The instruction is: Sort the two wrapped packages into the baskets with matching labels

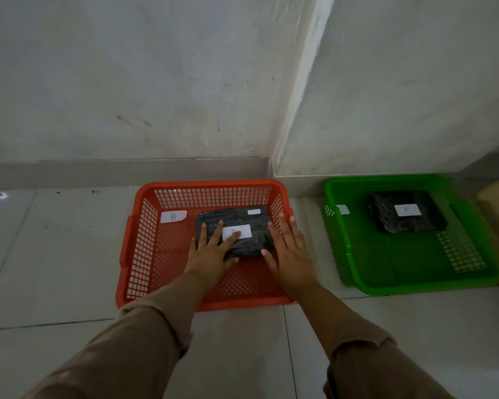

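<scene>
The orange basket (133, 254) sat on the tiled floor (41, 254) close to the wall's skirting, and on its bottom at the far left a white tag marked B (173, 216) told me this was the right home for the parcel under my hands. My left hand (211, 251) lay flat on the near left corner of the black wrapped package (242, 220), fingers spread and straight, not curled round any edge, two fingertips reaching onto its white B label (238, 231) and half covering the letter; I judged that flat press was there to settle the parcel on the basket floor, not to carry it. My right hand (288, 254) lay just beside the package's right edge, fingers spread and extended, thumb touching the near right corner, fingertips close to the basket's right wall; whether that palm bore on the mesh or hovered above it I could not tell. Together the hands bracketed the parcel, which suited squaring it up. Well apart to the right, the green basket (409, 280) held the other black wrapped package (406, 223) toward its far side, its white label (406, 210) faintly reading A, with a small white tag (342, 209) at the basket's left that I could not read. With both parcels lying in baskets, the sorting looked all but done.
</scene>
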`<state>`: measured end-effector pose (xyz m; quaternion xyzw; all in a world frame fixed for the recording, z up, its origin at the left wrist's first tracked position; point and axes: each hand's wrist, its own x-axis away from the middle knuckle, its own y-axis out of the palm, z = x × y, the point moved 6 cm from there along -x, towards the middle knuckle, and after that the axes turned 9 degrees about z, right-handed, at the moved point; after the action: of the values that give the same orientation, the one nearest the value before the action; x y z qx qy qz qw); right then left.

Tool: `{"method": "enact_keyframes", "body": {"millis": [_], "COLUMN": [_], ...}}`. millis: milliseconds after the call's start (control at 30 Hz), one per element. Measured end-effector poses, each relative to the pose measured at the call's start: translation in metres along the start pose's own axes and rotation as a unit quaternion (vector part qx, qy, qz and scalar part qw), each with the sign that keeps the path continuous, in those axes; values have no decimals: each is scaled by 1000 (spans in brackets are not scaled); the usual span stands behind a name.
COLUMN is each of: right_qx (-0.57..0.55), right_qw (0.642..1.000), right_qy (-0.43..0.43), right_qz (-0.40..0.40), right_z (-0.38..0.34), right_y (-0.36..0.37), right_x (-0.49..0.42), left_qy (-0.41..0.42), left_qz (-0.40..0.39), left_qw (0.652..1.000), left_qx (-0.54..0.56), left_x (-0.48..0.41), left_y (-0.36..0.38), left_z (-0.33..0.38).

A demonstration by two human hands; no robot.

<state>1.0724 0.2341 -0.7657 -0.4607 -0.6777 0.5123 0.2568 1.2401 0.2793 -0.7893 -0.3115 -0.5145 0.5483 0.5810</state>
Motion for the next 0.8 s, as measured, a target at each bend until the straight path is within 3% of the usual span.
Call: {"method": "enact_keyframes", "body": {"millis": [600, 800], "right_qx": [-30, -43], "right_qw": [999, 999], "right_qy": [-6, 0], "right_qz": [29, 29], "right_z": [-3, -2], "right_y": [-4, -4], "right_x": [3, 4], "left_qy": [-12, 3], "left_qz": [-61, -44], "left_qw": [998, 998], "left_qx": [-32, -41], "left_x": [-46, -46], "left_y": [-13, -17], "left_z": [19, 16]}}
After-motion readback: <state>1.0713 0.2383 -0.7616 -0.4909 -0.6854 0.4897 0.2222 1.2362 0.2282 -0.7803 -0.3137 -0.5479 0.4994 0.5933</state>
